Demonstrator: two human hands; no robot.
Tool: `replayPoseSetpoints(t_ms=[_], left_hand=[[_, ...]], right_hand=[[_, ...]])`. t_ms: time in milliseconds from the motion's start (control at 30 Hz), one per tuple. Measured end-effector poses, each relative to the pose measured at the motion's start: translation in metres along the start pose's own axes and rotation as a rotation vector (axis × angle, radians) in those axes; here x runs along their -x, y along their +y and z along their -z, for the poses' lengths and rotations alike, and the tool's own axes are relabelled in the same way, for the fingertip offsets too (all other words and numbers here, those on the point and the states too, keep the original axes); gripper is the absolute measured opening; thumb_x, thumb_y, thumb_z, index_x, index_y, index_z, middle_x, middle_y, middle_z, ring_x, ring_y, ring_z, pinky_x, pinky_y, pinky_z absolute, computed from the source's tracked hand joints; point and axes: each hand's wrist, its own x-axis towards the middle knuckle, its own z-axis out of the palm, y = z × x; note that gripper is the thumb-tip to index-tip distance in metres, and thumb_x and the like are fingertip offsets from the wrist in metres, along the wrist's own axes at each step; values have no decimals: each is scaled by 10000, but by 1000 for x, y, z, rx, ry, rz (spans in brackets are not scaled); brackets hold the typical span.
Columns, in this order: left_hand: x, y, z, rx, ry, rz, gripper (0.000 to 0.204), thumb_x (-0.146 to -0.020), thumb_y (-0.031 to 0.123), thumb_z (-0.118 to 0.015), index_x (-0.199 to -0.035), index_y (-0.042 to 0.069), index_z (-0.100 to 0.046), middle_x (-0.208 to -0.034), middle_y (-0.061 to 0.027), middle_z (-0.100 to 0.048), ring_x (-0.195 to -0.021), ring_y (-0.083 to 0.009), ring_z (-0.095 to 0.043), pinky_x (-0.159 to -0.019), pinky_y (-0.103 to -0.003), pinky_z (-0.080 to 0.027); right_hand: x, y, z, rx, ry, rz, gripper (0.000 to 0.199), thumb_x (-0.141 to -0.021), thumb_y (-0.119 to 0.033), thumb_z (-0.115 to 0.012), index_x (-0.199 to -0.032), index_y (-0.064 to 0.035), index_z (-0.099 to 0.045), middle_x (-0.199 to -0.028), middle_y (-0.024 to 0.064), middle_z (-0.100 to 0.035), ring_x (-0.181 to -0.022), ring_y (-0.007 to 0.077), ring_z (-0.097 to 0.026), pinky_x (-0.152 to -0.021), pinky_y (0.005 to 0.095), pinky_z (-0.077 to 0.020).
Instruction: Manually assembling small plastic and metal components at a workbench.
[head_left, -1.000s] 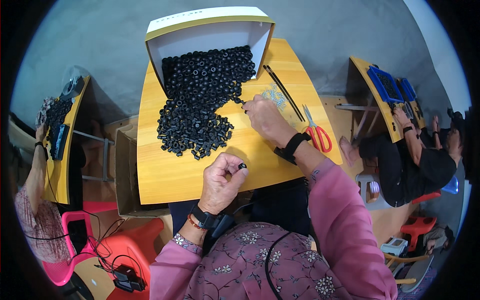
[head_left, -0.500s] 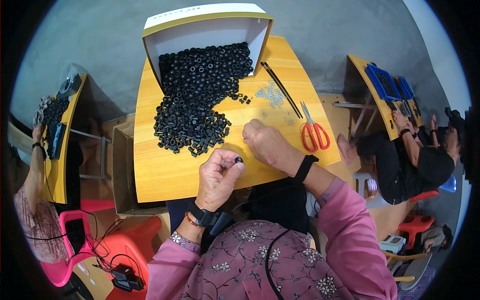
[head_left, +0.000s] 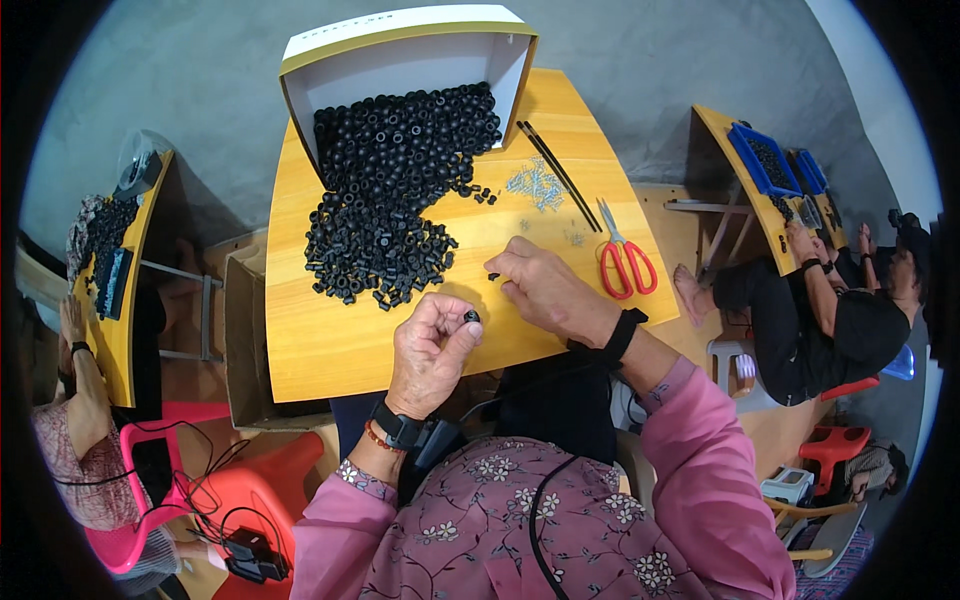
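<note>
At frame centre I see my left hand [head_left: 428, 350] pinching a small black rubber ring [head_left: 471, 317] between fingertips; my right hand [head_left: 548, 292], fingers curled narrow, touches the yellow wooden tabletop [head_left: 330, 345] beside it.

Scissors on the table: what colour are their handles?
Red handles on the scissors, clearest in the head view.

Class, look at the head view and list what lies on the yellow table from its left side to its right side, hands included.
Heap of black rings → left hand pinching one black ring → right hand → pile of small silvery parts → red-handled scissors.
</note>
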Motion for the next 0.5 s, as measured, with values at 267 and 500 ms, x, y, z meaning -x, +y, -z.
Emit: replayPoseSetpoints(t_ms=[267,500], left_hand=[[0,1,-1,-12,5,15,158,-936,13,-670,-1065,4,-579,-909,-20,-654,-793,-79,-633,-764,-249,-550],[0,0,-1,53,30,-1,161,-935,6,-671,-1071,3,-584,-921,-25,-659,-801,-82,-637,-761,-251,-560]], right_hand=[[-4,7,-1,-116,45,26,101,-852,8,-601,-939,4,-651,-926,187,-634,-869,399,-633,-742,449,-510],[11,-29,10,-509,3,-145,126,-881,-32,-648,-1002,-3,-665,-918,155,-678,-846,286,-665,-741,347,-516]])
